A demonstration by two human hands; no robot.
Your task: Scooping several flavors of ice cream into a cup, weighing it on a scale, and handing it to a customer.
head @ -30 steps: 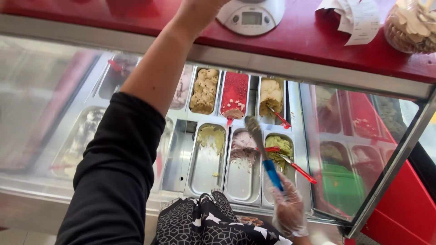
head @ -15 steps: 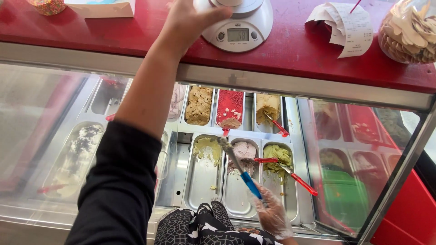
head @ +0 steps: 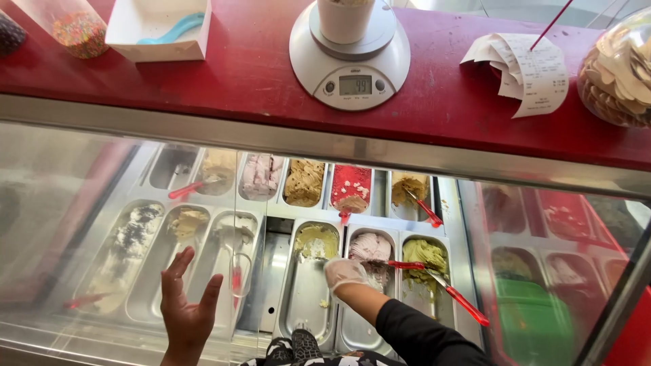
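Where the sloped glass front of the ice-cream display case [head: 81, 203] stretches across the view, it stands between the camera and two rows of rectangular steel tubs [head: 305, 298], its reflections blurring the left part. Above it runs the long red glossy counter top [head: 224, 74], bearing a round white digital kitchen scale [head: 349, 64] with a white cup [head: 344, 17] on its plate, a white paper tray [head: 159, 30] with a light-blue spoon inside, curled white paper receipts [head: 532, 68] and a clear jar of pale wafers [head: 620, 71].

Half a second ago the left arm reached up to the scale; now the bare left hand [head: 184, 308] is down near the bottom edge, fingers spread wide, holding nothing, over the tubs of pale cream. The right hand in a thin clear glove [head: 347, 274], then gripping a blue-handled scoop, now sits at the near end of the tub of pinkish-purple ice cream [head: 369, 247]; its fingers are curled, but whether they grip anything cannot be told. Just beside it a red-handled flat spatula [head: 451, 298] lies in the lumpy green ice cream [head: 424, 256].
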